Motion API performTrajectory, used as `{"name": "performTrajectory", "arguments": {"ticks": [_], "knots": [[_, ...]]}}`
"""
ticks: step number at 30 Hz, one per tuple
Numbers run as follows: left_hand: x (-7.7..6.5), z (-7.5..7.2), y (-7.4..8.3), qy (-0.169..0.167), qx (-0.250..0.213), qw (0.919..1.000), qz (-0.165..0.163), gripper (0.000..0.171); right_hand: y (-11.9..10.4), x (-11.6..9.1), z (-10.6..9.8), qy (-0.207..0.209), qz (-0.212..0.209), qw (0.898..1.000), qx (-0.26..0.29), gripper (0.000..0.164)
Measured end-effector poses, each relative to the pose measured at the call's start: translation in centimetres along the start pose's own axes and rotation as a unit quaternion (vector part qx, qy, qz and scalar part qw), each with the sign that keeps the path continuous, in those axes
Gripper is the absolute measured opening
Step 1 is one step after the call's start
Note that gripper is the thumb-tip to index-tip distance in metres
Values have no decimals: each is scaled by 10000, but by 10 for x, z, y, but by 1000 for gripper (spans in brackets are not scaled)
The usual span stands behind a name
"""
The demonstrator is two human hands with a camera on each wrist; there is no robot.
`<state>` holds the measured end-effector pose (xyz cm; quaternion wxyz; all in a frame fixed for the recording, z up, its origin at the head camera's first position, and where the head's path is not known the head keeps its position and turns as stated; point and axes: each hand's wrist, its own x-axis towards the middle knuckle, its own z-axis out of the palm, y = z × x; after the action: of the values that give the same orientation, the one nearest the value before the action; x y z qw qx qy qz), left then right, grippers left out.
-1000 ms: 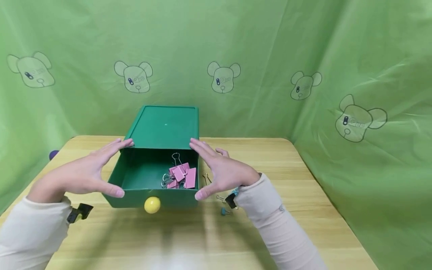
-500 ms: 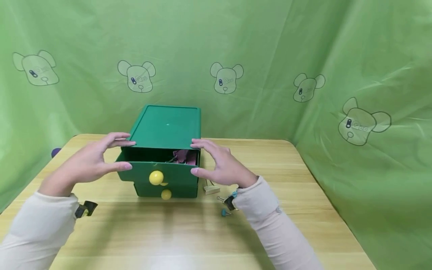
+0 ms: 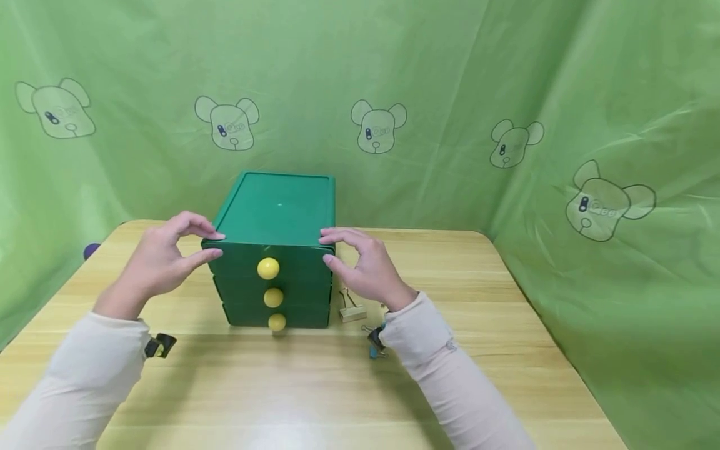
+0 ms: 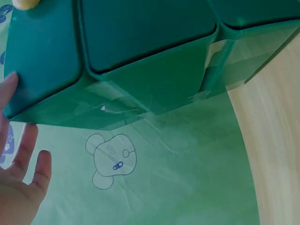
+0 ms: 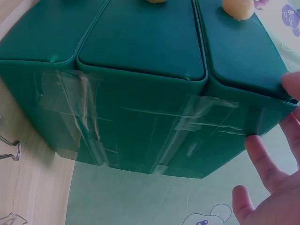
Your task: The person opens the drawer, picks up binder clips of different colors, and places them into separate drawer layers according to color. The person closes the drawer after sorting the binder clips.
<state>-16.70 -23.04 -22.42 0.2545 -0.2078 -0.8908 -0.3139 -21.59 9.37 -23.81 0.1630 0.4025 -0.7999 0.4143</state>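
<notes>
A green drawer cabinet (image 3: 275,209) stands on the table with three drawers stacked, all pushed in, each with a round yellow knob. At its top left front corner is my left hand (image 3: 163,253), the thumb against the top drawer (image 3: 239,259) and the fingers along the top edge. My right hand (image 3: 365,262) mirrors it at the right corner, thumb at the drawer front and fingertips over the edge. Both hands have their fingers extended and spread, as the left wrist view and right wrist view show. The drawer's contents are hidden.
A pale gold binder clip (image 3: 353,312) lies right of the cabinet. Nearer the right sleeve is a small blue binder clip (image 3: 375,353). Clear tape (image 5: 187,117) runs over the cabinet's side. A green curtain (image 3: 439,125) surrounds the wooden table (image 3: 450,269).
The top drawer, holding pink binder clips, has slid from far out to fully in. Both hands have moved with its front toward the cabinet, and their thumbs have drawn closer to the fingers.
</notes>
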Motion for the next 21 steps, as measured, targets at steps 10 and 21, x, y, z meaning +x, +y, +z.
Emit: {"name": "performTrajectory", "arguments": {"ticks": [10, 21], "knots": [[0, 6, -2, 433, -53, 9990, 115, 35, 1, 1, 3, 223, -21, 9997, -47, 19], [4, 10, -1, 484, 27, 9981, 370, 34, 3, -2, 10, 522, -183, 9984, -69, 22]]}}
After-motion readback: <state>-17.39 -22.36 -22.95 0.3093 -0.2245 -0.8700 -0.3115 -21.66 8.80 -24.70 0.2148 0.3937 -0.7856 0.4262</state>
